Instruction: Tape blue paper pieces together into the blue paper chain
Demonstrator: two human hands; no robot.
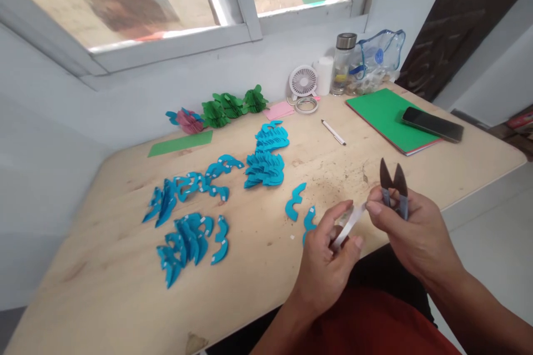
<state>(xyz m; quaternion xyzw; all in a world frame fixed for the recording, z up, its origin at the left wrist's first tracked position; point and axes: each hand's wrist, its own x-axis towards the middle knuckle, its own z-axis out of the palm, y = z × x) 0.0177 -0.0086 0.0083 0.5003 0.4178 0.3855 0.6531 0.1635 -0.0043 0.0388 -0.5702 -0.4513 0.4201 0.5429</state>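
Observation:
Above the table's front edge, my left hand (327,266) is closed round a roll of white tape (348,227). A strip of the tape runs from it to the fingertips of my right hand (416,233). That same right hand grips a pair of scissors (393,183), its dark blades pointing up and spread apart. Just left of my left hand lie a blue paper cutout (295,201) and a second blue cutout (308,219) with a small white tape square; my hand partly covers the second one.
Blue cutouts with white squares (187,238) lie on the left, and stacked blue pieces (266,169) in the middle. Green paper shapes (229,108), a small fan (303,82) and a glass bottle (342,66) line the wall. A phone (433,123) rests on green sheets (387,116).

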